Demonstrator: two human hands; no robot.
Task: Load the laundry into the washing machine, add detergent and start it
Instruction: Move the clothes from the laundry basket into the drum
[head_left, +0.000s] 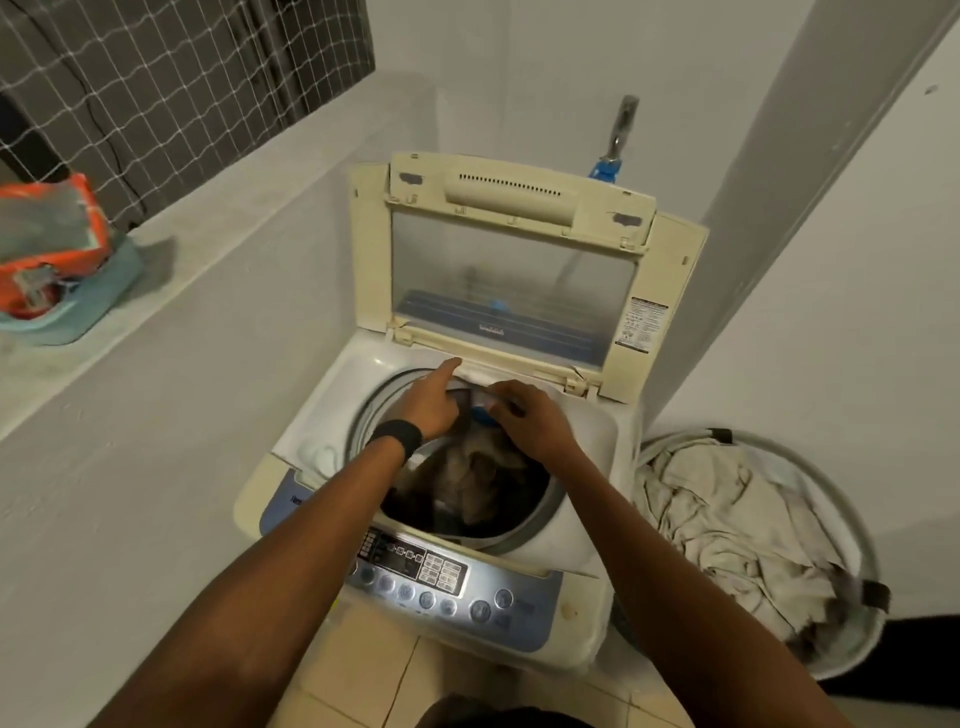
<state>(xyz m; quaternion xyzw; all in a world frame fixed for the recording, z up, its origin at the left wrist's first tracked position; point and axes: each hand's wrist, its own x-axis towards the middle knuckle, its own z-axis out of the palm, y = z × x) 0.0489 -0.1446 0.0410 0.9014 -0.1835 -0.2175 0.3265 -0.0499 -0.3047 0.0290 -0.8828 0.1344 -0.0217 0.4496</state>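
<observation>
A small blue object (480, 415) is gripped under the curled fingers of the right hand (530, 421) at the drum's rear rim. The left hand (431, 402) is laid there with its index finger outstretched; whether anything is held cannot be told. Laundry (478, 473) is seen inside the washing machine (587, 436).

Light: dim, warm, indoor; white walls far + right brightest.
Glare: pale sheen on silver-blue control panel (441, 577), near.
Shadows: drum of cream top-load washing machine (584, 434) dark; soft shadow right of orange plastic pouch (52, 234), left.
Blur: soft overall; pouch smeared.
Distortion: wide-angle, edges bend.
</observation>
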